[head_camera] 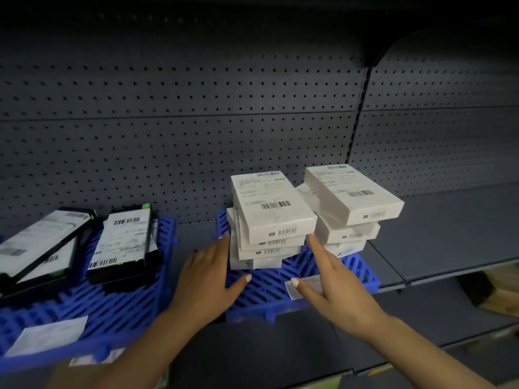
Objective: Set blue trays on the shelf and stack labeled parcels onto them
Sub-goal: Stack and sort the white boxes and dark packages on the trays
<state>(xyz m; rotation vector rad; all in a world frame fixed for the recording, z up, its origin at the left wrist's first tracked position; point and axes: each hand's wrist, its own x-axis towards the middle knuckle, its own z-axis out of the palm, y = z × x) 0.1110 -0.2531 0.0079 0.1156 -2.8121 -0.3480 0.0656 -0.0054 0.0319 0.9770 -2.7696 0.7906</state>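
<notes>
A blue slatted tray (280, 299) lies on the grey shelf at centre. On it stand two stacks of white labelled parcels, a left stack (269, 220) and a right stack (351, 203), both a little askew. My left hand (209, 279) is spread flat, its fingertips at the left side of the left stack. Straight fingers of my right hand (334, 279) reach into the gap between the two stacks. A second blue tray (92, 307) at the left carries black parcels with white labels (123, 245).
A dark pegboard back wall (196, 122) rises behind the shelf. Bare grey shelf (449, 228) extends to the right of the trays. A loose white label (306, 284) lies on the centre tray. Brown cardboard (497, 290) shows on a lower level at right.
</notes>
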